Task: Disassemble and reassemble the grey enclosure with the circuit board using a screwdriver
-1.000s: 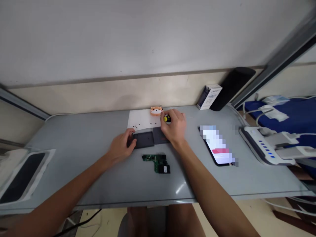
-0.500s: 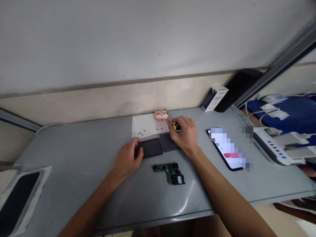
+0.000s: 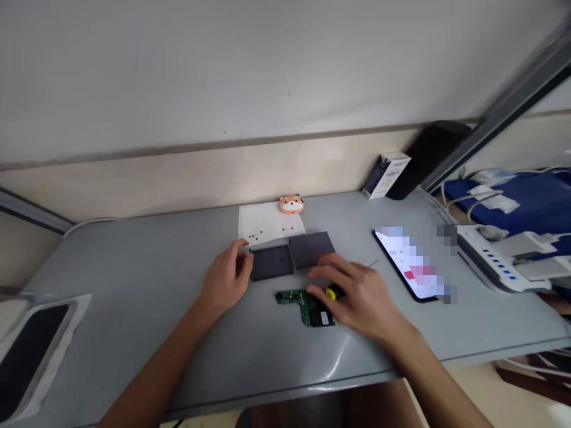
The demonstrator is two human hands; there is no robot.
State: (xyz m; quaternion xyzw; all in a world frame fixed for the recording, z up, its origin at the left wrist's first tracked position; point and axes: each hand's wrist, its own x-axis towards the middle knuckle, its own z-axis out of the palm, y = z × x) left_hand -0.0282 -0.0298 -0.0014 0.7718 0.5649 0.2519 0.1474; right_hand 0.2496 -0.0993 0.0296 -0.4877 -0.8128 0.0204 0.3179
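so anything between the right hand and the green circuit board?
Nothing visible. The right hand, gripping a yellow-tipped tool, is already over the right end of the green circuit board; whether the fingers touch it can't be told. The left hand rests at the dark panel, apart from the board.

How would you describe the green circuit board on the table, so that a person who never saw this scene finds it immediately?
Start at the grey table and find the two dark grey flat panels lying side by side near its middle. Just in front of them, toward the person, lies the green circuit board, partly under the right hand. It is the only green thing there, L-shaped, with a black block at one end.
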